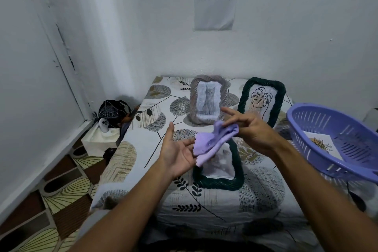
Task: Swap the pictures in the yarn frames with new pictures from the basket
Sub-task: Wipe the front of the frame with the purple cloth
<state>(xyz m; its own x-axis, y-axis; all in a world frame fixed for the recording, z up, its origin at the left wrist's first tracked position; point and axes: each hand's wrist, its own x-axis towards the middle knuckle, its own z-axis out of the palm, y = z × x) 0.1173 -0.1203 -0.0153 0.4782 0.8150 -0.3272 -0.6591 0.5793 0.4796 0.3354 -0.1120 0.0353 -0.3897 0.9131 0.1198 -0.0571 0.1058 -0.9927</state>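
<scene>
My right hand (248, 129) pinches a lilac cloth (212, 141) at centre frame; my left hand (178, 152), open-palmed, supports its hanging end, probably for wiping. Beneath lies a dark green yarn frame (237, 178) flat on the bed (126, 161). The basket (319, 149) with a new picture (321, 144) sits at right.

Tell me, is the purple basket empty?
Not empty. The purple basket has a picture with a leafy drawing lying on its bottom. Whether more pictures lie under it, cannot tell.
</scene>
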